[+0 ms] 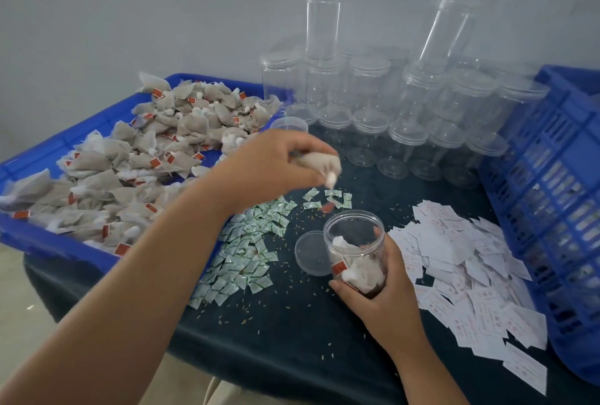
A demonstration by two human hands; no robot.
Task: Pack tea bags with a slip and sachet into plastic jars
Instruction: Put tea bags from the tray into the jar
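Observation:
My right hand [378,294] grips an open clear plastic jar [355,242], tilted, with a few tea bags inside it. Above and to the left of the jar's mouth, my left hand [263,167] pinches a tea bag [321,164] that hangs from its fingers. The jar's lid [310,253] lies upside down on the dark cloth just left of the jar. A pile of tea bags [156,151] with red tags fills the blue tray [42,242] at the left. Green-and-white sachets [250,248] are scattered in the middle, and white paper slips [470,268] are heaped at the right.
Several capped empty jars [415,105] stand and lie stacked at the back against the wall. A blue slotted crate [552,183] borders the right side. Loose grains speckle the dark tablecloth [292,339]. The table's front edge runs close to me.

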